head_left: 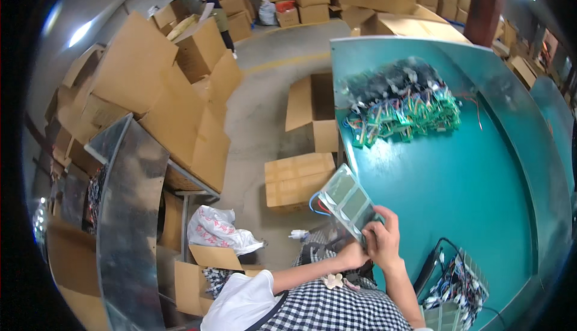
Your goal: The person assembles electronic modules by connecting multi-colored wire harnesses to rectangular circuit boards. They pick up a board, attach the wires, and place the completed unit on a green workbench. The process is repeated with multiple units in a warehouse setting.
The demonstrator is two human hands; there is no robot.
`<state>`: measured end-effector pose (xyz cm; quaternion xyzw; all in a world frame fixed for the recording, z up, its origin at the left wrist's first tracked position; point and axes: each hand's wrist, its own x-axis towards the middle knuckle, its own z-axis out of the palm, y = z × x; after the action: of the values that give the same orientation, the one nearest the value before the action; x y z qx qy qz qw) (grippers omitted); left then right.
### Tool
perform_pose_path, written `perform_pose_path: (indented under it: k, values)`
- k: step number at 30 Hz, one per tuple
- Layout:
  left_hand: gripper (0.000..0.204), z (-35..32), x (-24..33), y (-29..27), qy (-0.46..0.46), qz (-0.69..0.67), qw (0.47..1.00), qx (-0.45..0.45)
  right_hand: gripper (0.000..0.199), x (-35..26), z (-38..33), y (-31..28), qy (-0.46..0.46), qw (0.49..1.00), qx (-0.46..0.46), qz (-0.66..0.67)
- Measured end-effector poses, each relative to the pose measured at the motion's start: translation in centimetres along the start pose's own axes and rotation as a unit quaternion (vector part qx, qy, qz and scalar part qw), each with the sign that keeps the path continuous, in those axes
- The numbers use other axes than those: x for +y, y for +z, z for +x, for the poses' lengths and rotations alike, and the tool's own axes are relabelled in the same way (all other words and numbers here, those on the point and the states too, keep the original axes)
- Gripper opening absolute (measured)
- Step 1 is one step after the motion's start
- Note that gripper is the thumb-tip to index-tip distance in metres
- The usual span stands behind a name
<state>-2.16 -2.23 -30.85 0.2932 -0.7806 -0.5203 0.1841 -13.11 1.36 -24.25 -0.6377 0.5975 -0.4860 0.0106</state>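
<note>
A flat rectangular panel with grey-green sections is held tilted over the near left edge of the teal table. Blue and red wires hang off its far left side. My right hand grips the panel's near end, fingers bent round its edge. Close beside it, at the same end, is my left hand; its fingers are hidden, so I cannot see whether it also holds the panel. To the right of my right forearm lies a bundle of wires with white connectors, with similar panels next to it.
The teal table has raised metal sides. A heap of green circuit boards with coloured wires lies at its far end. Cardboard boxes stand left of it. A white plastic bag lies near a metal bench. Another person stands far off among boxes.
</note>
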Motion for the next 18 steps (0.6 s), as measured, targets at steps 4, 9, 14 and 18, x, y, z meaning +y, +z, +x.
perform_pose_path:
  k: [4,9,14,18]
  values:
    - [0.034,0.7,2.8,-1.2,-0.086,-0.071,0.994,-0.021,0.013,3.1,-0.3,0.4,0.168,0.957,0.151,0.183]
    - [0.022,0.7,1.0,-3.9,-0.11,-0.179,0.976,0.057,0.013,9.0,-6.4,-6.2,0.316,0.733,0.425,0.428]
    - [0.031,1.9,-0.1,-5.4,-0.124,-0.107,0.978,0.127,0.013,8.3,-16.6,-8.3,0.484,0.816,0.307,-0.073]
    - [0.03,1.7,-1.1,-5.8,-0.164,-0.096,0.976,0.106,0.006,6.5,-19.8,-6.4,0.335,0.874,0.231,-0.264]
